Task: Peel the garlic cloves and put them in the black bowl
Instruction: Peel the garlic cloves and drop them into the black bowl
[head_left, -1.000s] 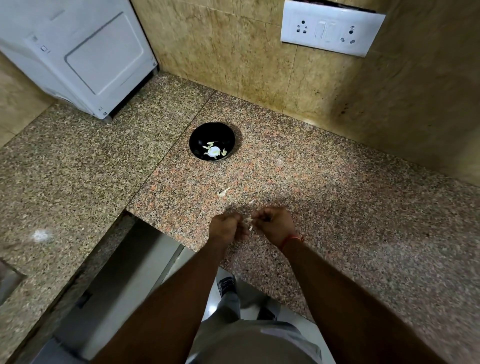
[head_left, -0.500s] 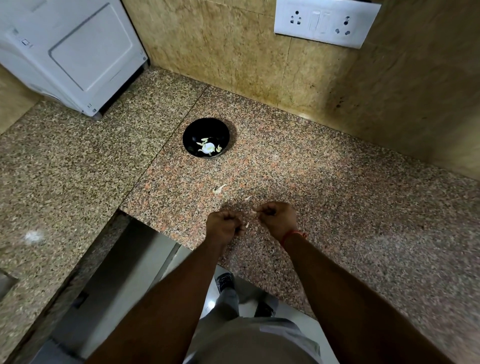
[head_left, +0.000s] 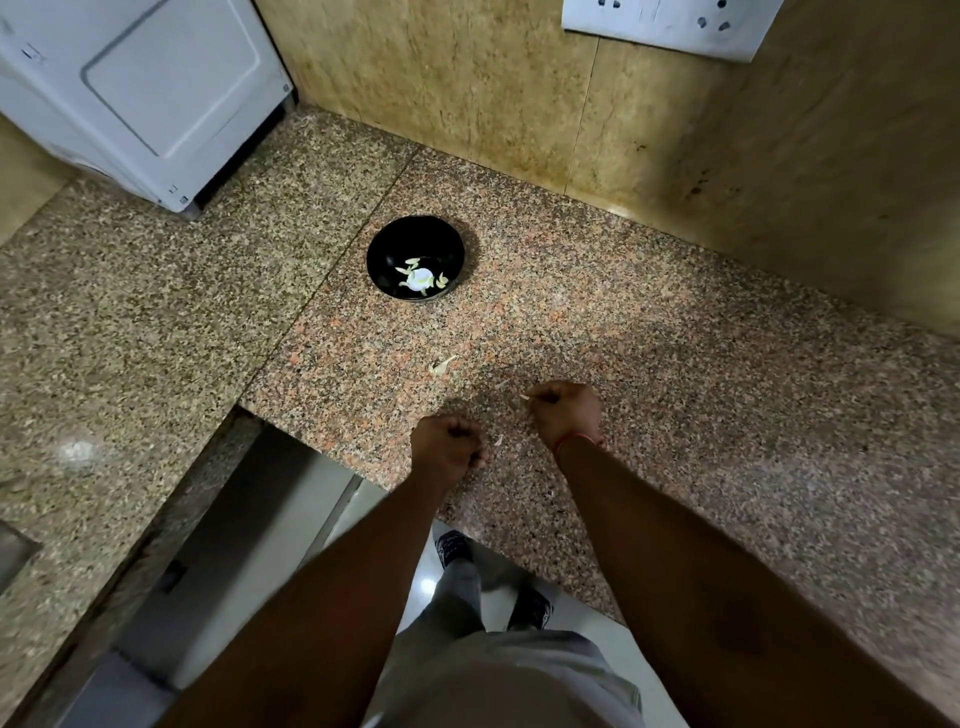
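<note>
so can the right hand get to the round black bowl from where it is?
Probably yes. Only bare speckled granite counter and one loose scrap of peel lie between the right hand and the round black bowl. The hand is curled on a pale sliver, and the bowl's mouth is uncovered.

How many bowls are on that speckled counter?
1: a small round black bowl holding pale garlic pieces, on the granite counter beyond both hands, near the seam between the slabs.

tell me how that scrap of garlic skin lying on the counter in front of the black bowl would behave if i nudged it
The garlic skin looks thin and curled, so it is probably very light and would skid or flutter rather than roll. It likely crumples if pinched. The granite counter looks polished, so it should slide easily.
</note>
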